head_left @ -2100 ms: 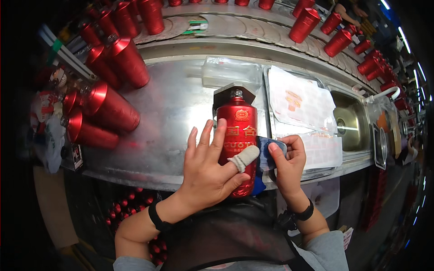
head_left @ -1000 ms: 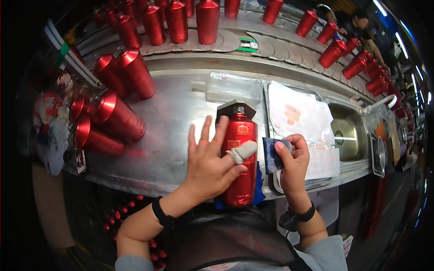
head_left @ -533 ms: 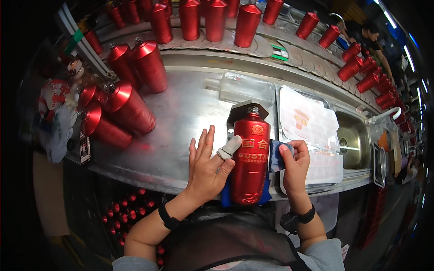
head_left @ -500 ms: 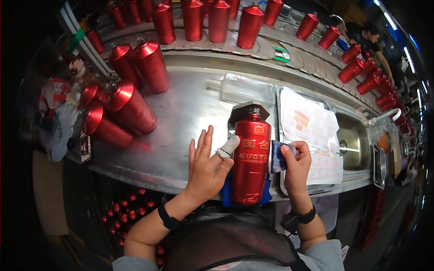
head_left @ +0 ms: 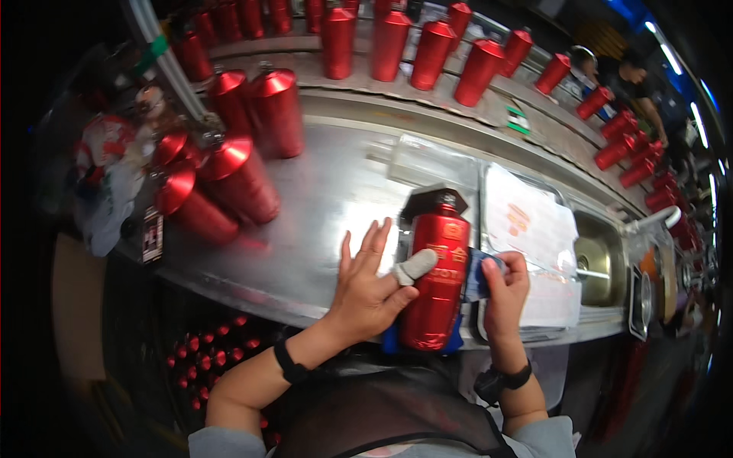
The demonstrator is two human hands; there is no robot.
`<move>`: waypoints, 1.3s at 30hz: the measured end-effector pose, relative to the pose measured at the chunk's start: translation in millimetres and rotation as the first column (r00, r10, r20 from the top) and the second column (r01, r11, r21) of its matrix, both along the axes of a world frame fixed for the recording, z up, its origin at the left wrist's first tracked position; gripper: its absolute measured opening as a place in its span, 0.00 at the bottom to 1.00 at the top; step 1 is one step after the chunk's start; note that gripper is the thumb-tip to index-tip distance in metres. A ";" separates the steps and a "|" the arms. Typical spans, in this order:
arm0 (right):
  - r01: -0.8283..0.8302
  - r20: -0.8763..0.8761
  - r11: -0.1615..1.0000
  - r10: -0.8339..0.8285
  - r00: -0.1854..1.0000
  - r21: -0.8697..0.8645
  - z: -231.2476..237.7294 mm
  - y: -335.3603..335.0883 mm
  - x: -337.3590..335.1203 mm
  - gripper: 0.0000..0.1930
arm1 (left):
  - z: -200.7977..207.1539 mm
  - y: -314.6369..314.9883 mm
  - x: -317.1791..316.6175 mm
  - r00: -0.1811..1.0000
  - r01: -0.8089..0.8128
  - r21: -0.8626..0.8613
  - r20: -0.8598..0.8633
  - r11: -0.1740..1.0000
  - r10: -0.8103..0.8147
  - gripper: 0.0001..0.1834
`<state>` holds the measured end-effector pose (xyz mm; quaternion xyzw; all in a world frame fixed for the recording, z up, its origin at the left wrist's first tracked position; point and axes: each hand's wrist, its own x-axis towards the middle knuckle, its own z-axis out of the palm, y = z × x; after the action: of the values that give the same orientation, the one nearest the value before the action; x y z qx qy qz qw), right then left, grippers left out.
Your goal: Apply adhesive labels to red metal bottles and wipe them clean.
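A red bottle (head_left: 435, 286) with a dark cap lies lengthwise on a blue pad at the near edge of the steel counter (head_left: 321, 198). My left hand (head_left: 366, 286) rests against its left side, fingers spread, the thumb in a white finger cot pressing on the bottle. My right hand (head_left: 504, 294) is at the bottle's right side, fingers closed on a blue cloth (head_left: 477, 275) held against it.
Several red bottles (head_left: 229, 175) lie and stand at the counter's left. More red bottles (head_left: 427, 49) line the conveyor behind. A tray of white label sheets (head_left: 531, 229) sits right of the bottle, a small sink (head_left: 595, 263) beyond. A person stands at the far right.
The view has shifted; the bottle has turned a little under my hands. My left fingers have spread beside it while my right hand keeps the blue cloth at its side.
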<state>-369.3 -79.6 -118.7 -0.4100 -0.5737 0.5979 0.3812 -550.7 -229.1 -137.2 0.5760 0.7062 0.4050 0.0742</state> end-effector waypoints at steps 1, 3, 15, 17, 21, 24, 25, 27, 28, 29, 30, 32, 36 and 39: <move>0.009 0.053 1.000 -0.011 0.999 0.028 1.5 1.3 0.9 0.09 | -4.7 -1.3 -2.1 1.000 -0.007 0.003 0.000 1.000 0.007 0.22; -0.005 0.072 0.999 0.002 0.997 0.046 8.4 0.5 4.0 0.08 | -10.5 -0.7 -0.9 0.999 -0.037 0.073 0.018 0.997 0.036 0.24; -0.006 -0.031 0.999 0.008 0.999 0.054 -1.9 -4.8 1.6 0.07 | 23.0 5.6 -6.3 0.987 0.158 0.122 -0.009 0.980 -0.158 0.20; -0.001 -0.032 0.998 0.003 0.999 0.061 -0.8 -6.2 0.3 0.07 | 24.8 16.3 -5.1 0.989 0.148 0.196 -0.029 0.969 -0.145 0.18; -0.003 -0.030 0.997 0.005 1.000 0.072 3.1 -9.7 -6.1 0.07 | 27.7 33.4 -11.7 0.967 0.234 0.191 -0.146 0.953 -0.208 0.19; 0.013 0.003 0.997 -0.013 1.000 0.079 4.9 -13.9 -13.0 0.07 | 27.3 43.0 -25.6 0.982 0.164 0.259 -0.139 0.952 -0.131 0.19; 0.012 0.005 0.997 -0.013 1.000 0.079 4.3 -15.1 -15.3 0.07 | 27.2 43.0 -31.6 0.982 0.163 0.259 -0.136 0.952 -0.131 0.19; 0.008 0.029 0.996 -0.011 1.000 0.090 2.1 -15.5 -18.9 0.07 | 27.3 43.8 -42.5 0.989 0.128 0.255 -0.100 0.958 -0.105 0.19; 0.008 0.031 0.996 -0.011 0.999 0.091 2.7 -17.0 -22.6 0.07 | 26.8 43.6 -48.0 0.990 0.119 0.230 -0.098 0.966 -0.099 0.20; 0.008 0.030 0.996 -0.010 0.999 0.083 2.6 -18.7 -26.3 0.07 | 25.2 42.9 -52.6 0.990 0.118 0.231 -0.097 0.966 -0.098 0.20; 0.007 0.028 0.997 -0.009 1.000 0.076 2.6 -20.0 -29.7 0.07 | 23.8 41.7 -57.1 0.993 0.103 0.205 -0.075 0.973 -0.089 0.18; -0.001 0.036 0.997 -0.002 0.999 0.073 4.7 -23.4 -35.5 0.07 | 22.7 38.1 -64.2 0.995 0.091 0.178 -0.057 0.980 -0.082 0.17; 0.000 0.017 0.997 -0.001 1.000 0.075 0.1 -31.7 -47.5 0.07 | 18.7 26.2 -75.6 0.998 0.059 0.144 -0.025 0.988 -0.056 0.19; -0.030 0.040 0.996 0.027 0.999 0.084 -0.2 -36.5 -55.7 0.07 | 13.6 13.8 -84.7 1.000 0.017 0.146 -0.001 0.989 -0.017 0.20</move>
<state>-425.0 -116.2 -118.9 -0.3968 -0.6115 0.5705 0.3784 -635.3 -215.4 -123.5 0.5859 0.6697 0.4550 0.0354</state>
